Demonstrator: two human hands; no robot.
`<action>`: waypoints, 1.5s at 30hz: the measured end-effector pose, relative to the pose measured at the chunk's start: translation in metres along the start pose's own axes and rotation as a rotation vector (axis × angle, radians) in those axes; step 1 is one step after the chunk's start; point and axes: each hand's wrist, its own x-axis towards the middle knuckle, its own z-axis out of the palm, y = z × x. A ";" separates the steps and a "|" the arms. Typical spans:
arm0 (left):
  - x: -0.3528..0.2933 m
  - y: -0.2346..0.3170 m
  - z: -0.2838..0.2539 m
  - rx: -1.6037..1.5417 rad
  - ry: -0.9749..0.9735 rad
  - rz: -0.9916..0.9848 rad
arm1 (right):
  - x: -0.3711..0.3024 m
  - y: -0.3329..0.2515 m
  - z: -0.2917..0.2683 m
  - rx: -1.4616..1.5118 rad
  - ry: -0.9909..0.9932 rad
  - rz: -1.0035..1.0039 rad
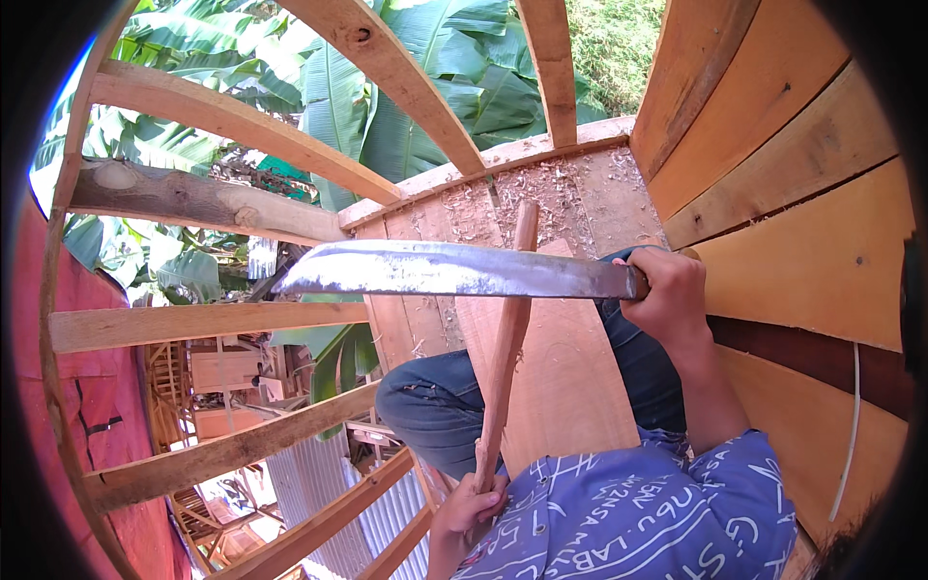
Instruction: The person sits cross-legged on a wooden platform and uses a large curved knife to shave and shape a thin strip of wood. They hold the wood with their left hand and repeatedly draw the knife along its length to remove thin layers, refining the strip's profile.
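A machete (435,271) with a broad, shiny blade points left, its handle gripped in my right hand (667,290). Its blade passes across the upper part of a wooden stick (505,367); whether the two touch I cannot tell. My left hand (472,507) is closed around the stick's lower end, close to my body. The stick slants up and away, with a rough, partly shaved surface. Beneath it a flat wooden board (570,377) lies across my lap, between my bent knees.
Wood shavings (551,198) litter the plank floor (609,193). A slatted wooden railing (232,203) runs along the left and far sides. Close on the right stands a plank wall (802,261). Banana leaves (425,68) and corrugated metal roofing (314,493) lie beyond the slats.
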 end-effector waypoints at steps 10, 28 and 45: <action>-0.004 0.003 -0.003 0.069 0.026 -0.001 | -0.006 -0.026 0.004 0.004 -0.090 -0.128; -0.013 0.005 -0.004 0.243 0.145 0.008 | -0.010 -0.028 -0.001 -0.008 -0.147 -0.074; -0.015 0.001 -0.015 0.287 0.071 0.070 | -0.025 -0.028 -0.005 0.046 -0.184 -0.036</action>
